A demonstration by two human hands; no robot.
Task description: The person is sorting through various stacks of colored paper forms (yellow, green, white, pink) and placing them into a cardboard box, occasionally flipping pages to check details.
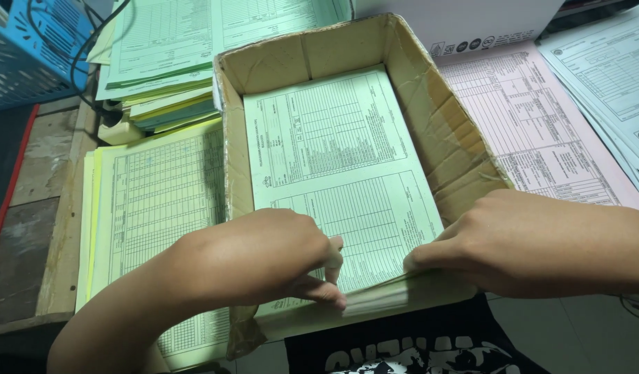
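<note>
Both hands are down in a worn cardboard box [444, 138] in the middle of the frame. The left hand [264, 256] pinches the near edge of the pale green form stack [340, 166] inside it, fingers curled shut on the paper. The right hand [499, 242] grips the same edge (thumb tucked under). Yellow-green forms [153, 201] lie at left on the tabletop, pink forms [534, 131] at right, and a blue basket [28, 48] sits upper left.

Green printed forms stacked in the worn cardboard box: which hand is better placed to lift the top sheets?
Probably left: the left hand already pinches the stack's near edge; the right hand only steadies that edge.
</note>
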